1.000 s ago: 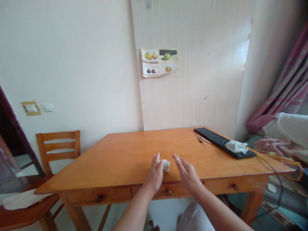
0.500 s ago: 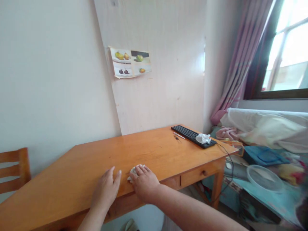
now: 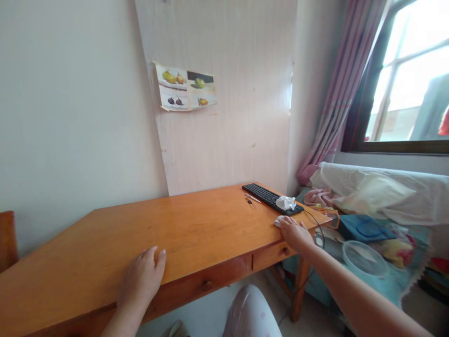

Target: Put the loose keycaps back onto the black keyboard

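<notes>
Head: white wad (image 3: 277, 222), long axis unclear.

Daylight comes from the window (image 3: 414, 82) at upper right, which is largely washed out to white. The pale board (image 3: 228, 150) at upper centre is softly lit, the tabletop (image 3: 196, 224) faintly glossy; fine detail is soft, with wide-angle stretching toward the frame's edges.

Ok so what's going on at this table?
The person's right hand is on a small whitish wad near the right end of the wooden table. Their left hand is at the table's front edge, with nothing visible in it. Just beyond the right hand, a black keyboard has a crumpled white tissue on its near end.
</notes>
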`<action>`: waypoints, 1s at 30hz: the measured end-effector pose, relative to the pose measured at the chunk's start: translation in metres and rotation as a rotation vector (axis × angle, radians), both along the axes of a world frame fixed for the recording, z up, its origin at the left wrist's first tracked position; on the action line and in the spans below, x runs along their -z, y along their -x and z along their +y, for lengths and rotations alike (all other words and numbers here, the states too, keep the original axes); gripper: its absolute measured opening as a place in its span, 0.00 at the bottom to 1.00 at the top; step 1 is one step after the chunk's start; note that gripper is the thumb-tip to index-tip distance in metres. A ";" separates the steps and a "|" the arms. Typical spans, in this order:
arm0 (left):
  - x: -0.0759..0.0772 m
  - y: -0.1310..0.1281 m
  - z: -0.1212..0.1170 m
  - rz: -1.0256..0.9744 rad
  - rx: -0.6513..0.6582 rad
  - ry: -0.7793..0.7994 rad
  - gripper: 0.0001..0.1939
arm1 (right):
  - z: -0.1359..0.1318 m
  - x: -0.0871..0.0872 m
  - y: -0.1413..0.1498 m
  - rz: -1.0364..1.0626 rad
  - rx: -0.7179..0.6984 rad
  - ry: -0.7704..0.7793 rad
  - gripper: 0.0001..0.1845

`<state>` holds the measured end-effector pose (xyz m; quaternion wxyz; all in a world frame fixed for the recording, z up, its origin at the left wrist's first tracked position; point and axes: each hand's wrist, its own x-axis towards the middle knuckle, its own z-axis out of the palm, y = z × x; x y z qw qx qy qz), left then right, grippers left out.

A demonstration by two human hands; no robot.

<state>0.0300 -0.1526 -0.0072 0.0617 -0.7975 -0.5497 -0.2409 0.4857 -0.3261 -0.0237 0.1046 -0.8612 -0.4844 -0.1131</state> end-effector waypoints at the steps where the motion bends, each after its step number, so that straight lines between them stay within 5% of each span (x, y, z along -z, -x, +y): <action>1: 0.000 -0.002 -0.002 0.005 -0.004 -0.004 0.28 | -0.003 0.001 -0.008 -0.009 0.018 -0.002 0.24; 5: 0.001 -0.008 -0.006 0.032 -0.005 -0.003 0.21 | 0.015 0.000 0.016 -0.025 -0.048 -0.002 0.24; 13: -0.004 -0.006 -0.014 0.055 -0.016 -0.005 0.16 | 0.077 -0.013 0.229 0.015 -0.743 -0.062 0.25; 17: -0.005 -0.002 -0.013 0.045 -0.010 0.013 0.15 | 0.084 -0.015 0.274 0.009 -0.969 -0.089 0.27; 21: -0.002 0.000 -0.011 0.025 0.015 0.030 0.15 | 0.090 -0.014 0.235 0.011 -0.902 -0.034 0.25; 30: 0.000 0.016 -0.012 -0.166 0.038 0.071 0.16 | 0.077 0.001 0.035 -0.076 -0.332 0.072 0.25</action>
